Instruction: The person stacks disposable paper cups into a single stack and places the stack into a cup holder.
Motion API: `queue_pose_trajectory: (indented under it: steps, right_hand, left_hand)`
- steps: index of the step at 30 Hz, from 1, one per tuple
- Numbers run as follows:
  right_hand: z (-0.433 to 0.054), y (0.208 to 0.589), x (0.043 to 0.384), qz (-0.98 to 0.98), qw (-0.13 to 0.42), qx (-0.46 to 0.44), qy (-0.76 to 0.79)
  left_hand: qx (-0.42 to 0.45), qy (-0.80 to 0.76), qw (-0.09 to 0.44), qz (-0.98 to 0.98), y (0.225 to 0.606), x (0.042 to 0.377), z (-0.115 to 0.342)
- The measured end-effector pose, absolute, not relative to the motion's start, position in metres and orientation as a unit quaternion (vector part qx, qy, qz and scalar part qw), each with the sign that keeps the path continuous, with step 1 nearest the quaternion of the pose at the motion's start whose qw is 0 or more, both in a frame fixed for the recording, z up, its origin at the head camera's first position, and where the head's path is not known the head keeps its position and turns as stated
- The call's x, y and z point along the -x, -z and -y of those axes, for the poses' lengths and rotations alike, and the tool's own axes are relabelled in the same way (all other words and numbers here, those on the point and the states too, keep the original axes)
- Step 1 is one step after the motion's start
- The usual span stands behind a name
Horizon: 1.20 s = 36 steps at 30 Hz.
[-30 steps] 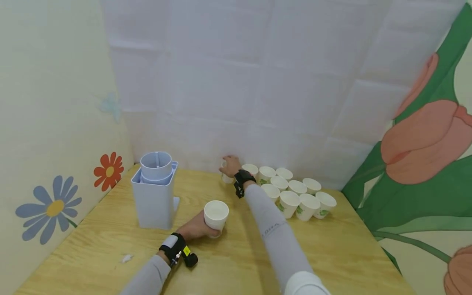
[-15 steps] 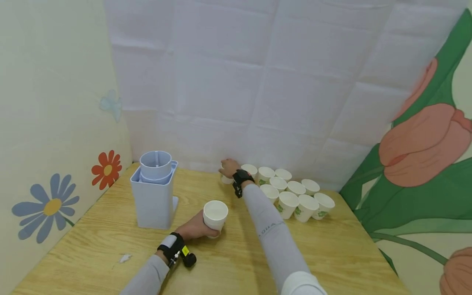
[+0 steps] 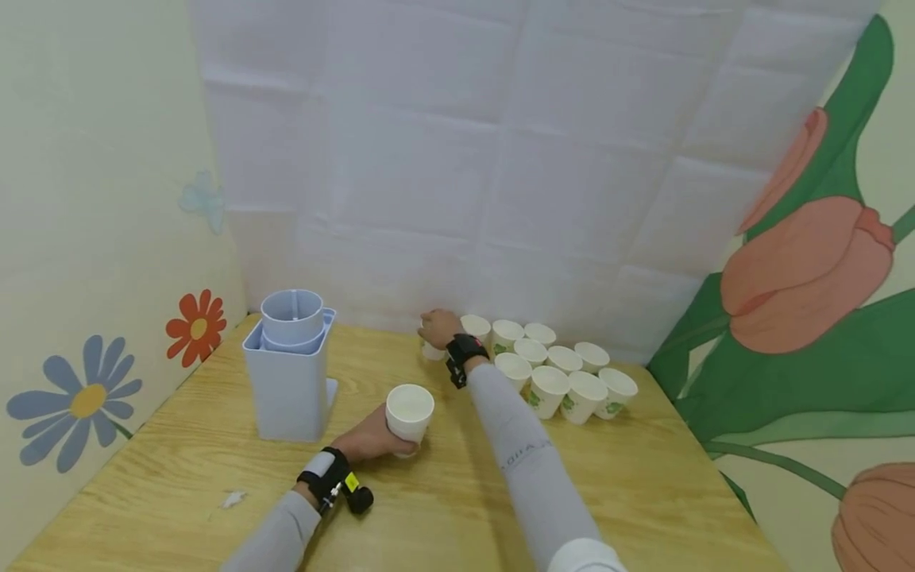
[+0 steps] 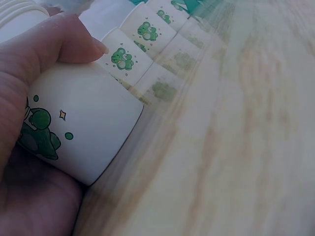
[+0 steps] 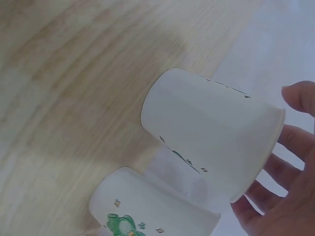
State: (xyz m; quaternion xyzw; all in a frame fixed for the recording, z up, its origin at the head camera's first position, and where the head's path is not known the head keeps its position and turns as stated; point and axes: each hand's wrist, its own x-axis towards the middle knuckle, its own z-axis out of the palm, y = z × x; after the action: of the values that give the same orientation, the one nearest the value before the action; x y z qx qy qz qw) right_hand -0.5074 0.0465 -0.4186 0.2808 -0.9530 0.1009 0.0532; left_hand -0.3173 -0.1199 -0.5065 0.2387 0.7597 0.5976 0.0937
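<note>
1. A white cup [image 3: 409,419] stood upright in the left hand [image 3: 370,437], thumb and fingers wrapped round it; stacked rims [image 4: 22,14] showed past the thumb.
2. Beyond it, near the white sheet [image 3: 400,270], the right hand [image 3: 441,327] spread loosely about the mouth of another cup [image 5: 211,132], thumb clear of the rim; I couldn't tell whether the fingers touched.
3. Right of that hand were clustered cups [image 3: 547,394], upright on the wooden table [image 3: 443,516].
4. Left of the left grip stood a pale blue container [image 3: 288,397].
</note>
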Motion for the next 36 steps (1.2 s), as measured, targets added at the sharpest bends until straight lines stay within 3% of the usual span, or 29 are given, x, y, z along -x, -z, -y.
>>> queue_pose_trajectory:
  steps: [3, 8, 19, 26, 36]
  right_hand:
    - [-0.049, 0.413, 0.484, 0.952, 0.067, -0.276, -0.116]
    - [-0.055, 0.426, 0.489, 0.953, 0.084, -0.265, -0.118]
    - [-0.066, 0.430, 0.468, 0.944, 0.092, -0.267, -0.171]
    - [-0.073, 0.443, 0.449, 0.931, 0.130, -0.280, -0.196]
    - [-0.084, 0.436, 0.410, 0.933, 0.100, -0.235, -0.254]
  left_hand:
    - [-0.241, -0.595, 0.089, -0.761, 0.506, 0.317, 0.120]
    - [-0.238, -0.594, 0.087, -0.763, 0.508, 0.318, 0.120]
    - [-0.221, -0.593, 0.101, -0.768, 0.507, 0.319, 0.121]
    - [-0.221, -0.601, 0.100, -0.762, 0.506, 0.316, 0.121]
    - [-0.220, -0.590, 0.093, -0.771, 0.506, 0.316, 0.121]
